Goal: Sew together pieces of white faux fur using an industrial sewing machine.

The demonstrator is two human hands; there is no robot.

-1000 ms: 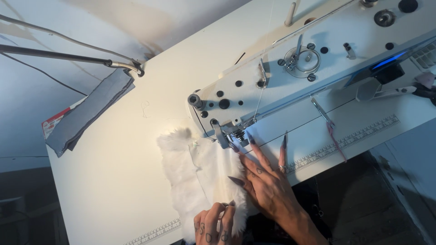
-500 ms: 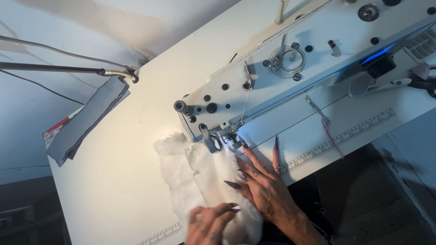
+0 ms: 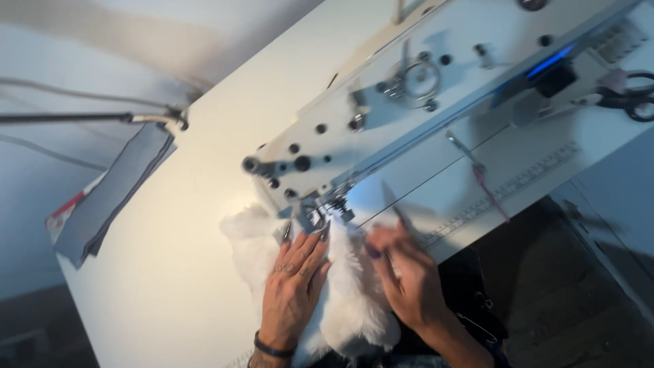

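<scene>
Fur piece (image 3: 354, 300) lies long axis toward me, far end under presser foot (image 3: 320, 211); my left hand (image 3: 296, 279) flat on it, fingers together, nearer the foot; right hand (image 3: 409, 279) blurred, fingers' state unclear.

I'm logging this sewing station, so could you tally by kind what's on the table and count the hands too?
Industrial sewing machine: 1
White fluffy fabric piece: 1
Scissors: 1
Red-handled tool: 1
Hands: 2, left hand and right hand, both flat on the fabric
Total: 6
</scene>
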